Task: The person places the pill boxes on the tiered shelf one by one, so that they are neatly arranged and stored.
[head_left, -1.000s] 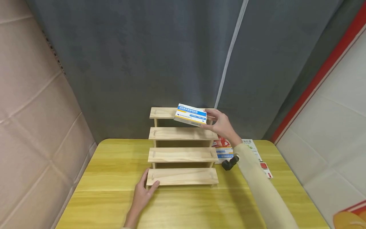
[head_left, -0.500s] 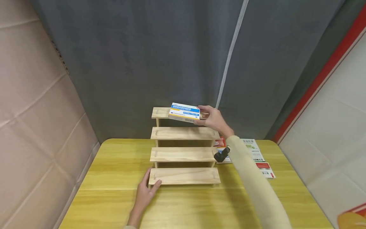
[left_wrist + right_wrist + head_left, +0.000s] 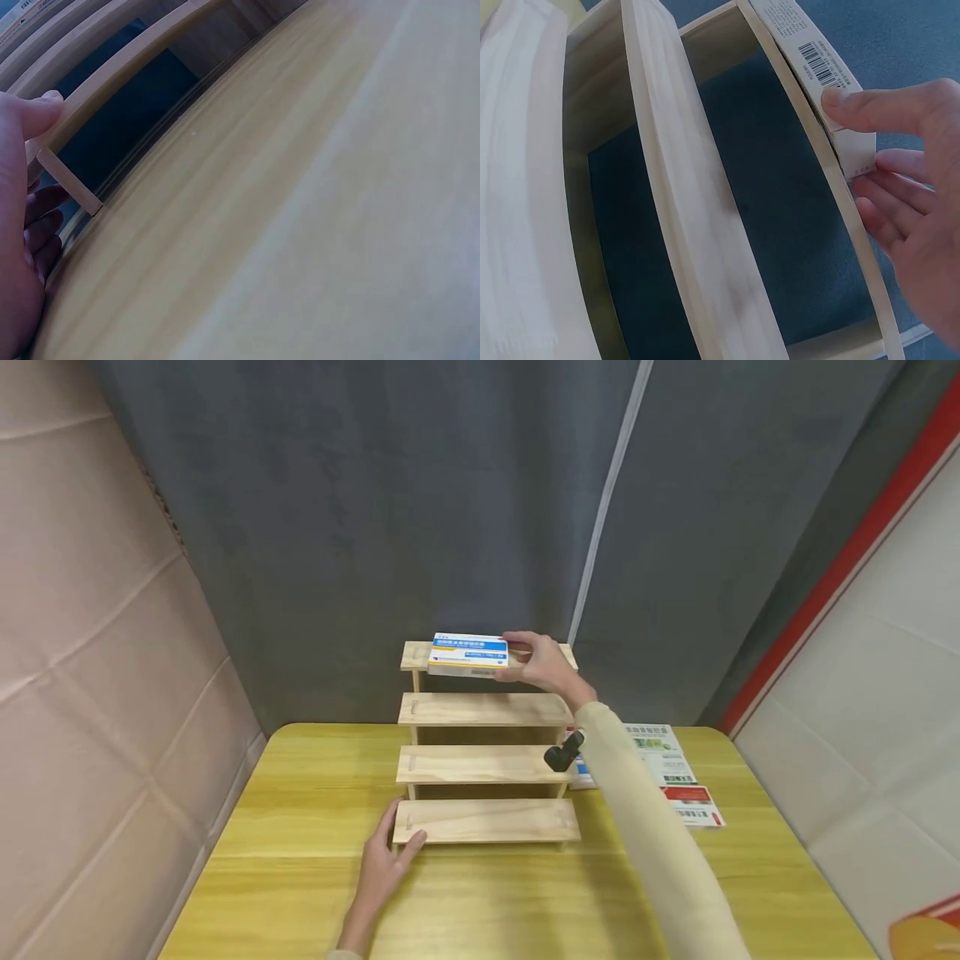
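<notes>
A pale wooden stepped display rack with several tiers stands on the table. My right hand pinches the right end of a white, blue and yellow medicine box at the top tier's left part. In the right wrist view the thumb presses the box's barcode side, right at the edge of the top board. My left hand grips the left end of the lowest tier, thumb on its front edge; in the left wrist view the other fingers curl behind the leg.
Right of the rack lie more medicine boxes, among them a white and green one and a red and white one, partly behind the right sleeve. A grey curtain hangs behind the table.
My right hand has carried the medicine box leftward and slightly down to the top tier, and the box has turned from tilted to nearly level. My left hand keeps its grip on the rack.
</notes>
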A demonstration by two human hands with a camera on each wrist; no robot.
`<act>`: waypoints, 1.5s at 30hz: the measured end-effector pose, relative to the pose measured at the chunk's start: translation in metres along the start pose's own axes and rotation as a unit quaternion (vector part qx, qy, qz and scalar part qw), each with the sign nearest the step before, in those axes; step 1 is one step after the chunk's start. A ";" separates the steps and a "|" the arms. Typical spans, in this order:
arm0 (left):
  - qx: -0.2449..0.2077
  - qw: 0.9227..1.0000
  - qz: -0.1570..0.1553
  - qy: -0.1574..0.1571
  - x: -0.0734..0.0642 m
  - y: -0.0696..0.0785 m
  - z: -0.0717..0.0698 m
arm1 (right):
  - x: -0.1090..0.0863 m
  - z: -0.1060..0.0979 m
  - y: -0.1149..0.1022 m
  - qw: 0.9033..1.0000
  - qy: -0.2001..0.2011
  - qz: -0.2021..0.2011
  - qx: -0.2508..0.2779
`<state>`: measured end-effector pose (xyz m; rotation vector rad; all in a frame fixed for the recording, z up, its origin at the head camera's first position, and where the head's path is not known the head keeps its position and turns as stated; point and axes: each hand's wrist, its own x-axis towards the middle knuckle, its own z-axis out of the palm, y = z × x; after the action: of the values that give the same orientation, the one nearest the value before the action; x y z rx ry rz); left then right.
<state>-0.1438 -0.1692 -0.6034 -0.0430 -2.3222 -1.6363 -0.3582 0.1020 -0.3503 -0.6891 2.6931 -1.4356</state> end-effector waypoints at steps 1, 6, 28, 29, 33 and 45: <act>0.000 1.000 -0.001 -0.001 0.000 0.000 0.000 | 0.001 0.001 0.000 1.000 -0.003 0.000 0.009; 0.005 1.000 -0.008 0.002 0.000 0.001 0.000 | 0.006 0.005 0.000 0.999 -0.013 0.003 0.029; -0.002 1.000 -0.002 0.004 0.001 -0.003 -0.001 | -0.001 0.006 -0.001 0.999 -0.012 0.000 -0.042; 0.000 1.000 -0.001 0.005 0.001 -0.004 -0.001 | -0.003 0.004 0.000 0.999 -0.012 0.000 -0.042; 0.001 1.000 0.001 0.007 0.003 -0.006 -0.002 | -0.009 -0.005 0.004 0.999 -0.009 -0.006 -0.045; 0.004 1.000 -0.001 0.003 0.006 -0.006 -0.007 | -0.026 -0.032 0.012 0.997 0.010 0.031 -0.074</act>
<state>-0.1489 -0.1786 -0.6051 -0.0342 -2.3255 -1.6263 -0.3459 0.1434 -0.3466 -0.5948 2.8301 -1.2468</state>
